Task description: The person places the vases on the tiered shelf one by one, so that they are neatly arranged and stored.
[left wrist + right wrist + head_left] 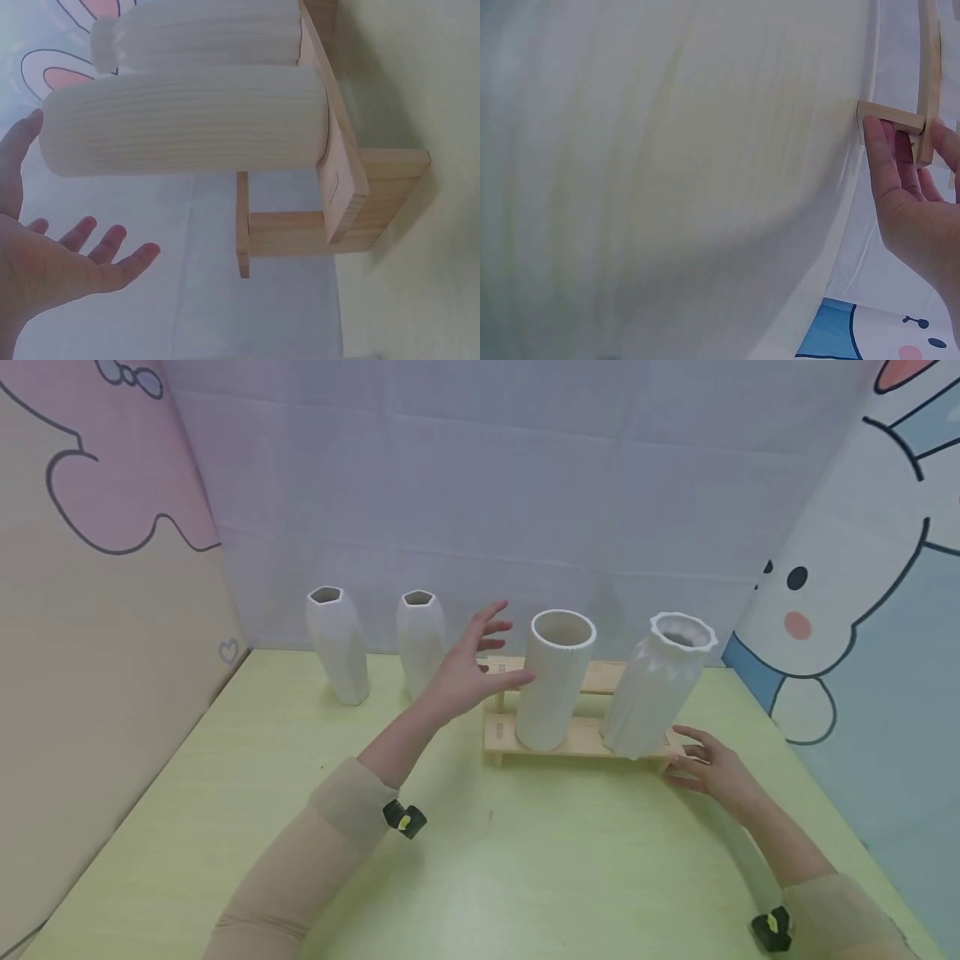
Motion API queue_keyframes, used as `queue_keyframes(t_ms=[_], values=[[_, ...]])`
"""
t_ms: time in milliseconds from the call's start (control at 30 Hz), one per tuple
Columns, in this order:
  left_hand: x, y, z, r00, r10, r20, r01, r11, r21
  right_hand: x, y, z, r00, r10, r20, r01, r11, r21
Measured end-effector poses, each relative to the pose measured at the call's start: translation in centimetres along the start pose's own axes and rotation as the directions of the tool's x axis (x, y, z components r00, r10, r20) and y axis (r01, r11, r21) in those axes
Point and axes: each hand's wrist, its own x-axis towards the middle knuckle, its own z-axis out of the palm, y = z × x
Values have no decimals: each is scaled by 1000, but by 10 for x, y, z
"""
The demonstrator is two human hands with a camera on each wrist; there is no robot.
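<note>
The left hand (467, 670) is held spread beside the ribbed vase (553, 697), perhaps touching. On the table's (480, 877) far right, that vase is carried by a wooden rack (587, 739), pinched at its right end by the right hand (718, 775).

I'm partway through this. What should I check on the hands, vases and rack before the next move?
1. Ribbed vase standing on the wooden rack: ok, on the lower front board.
2. Ruffled vase fully supported: cannot tell; its base reaches the board's front edge.
3. Left hand gripping a vase: not ok; fingers are spread open.
4. Left thumb clear of the ribbed vase: cannot tell; contact is unclear.
5. Right hand on the rack: ok, holding its right end.
6. Left angular vase upright on the table: ok.
</note>
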Motion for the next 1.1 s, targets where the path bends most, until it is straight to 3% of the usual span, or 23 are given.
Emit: queue_keyframes(t_ms=[367, 633, 867, 1100], values=[[-5, -7, -40, 998, 49, 27, -52, 992, 115, 0, -1, 1, 1000, 6, -4, -6, 1000, -16], [-6, -17, -66, 997, 77, -31, -70, 982, 176, -1, -3, 1, 1000, 10, -5, -10, 1000, -24], [-6, -27, -84, 987, 120, -108, -93, 970, 226, -1, -3, 1, 1000, 4, -2, -4, 1000, -17], [-3, -39, -97, 984, 110, -139, -73, 966, 246, 0, -3, 1, 1000, 15, -4, -15, 1000, -20]])
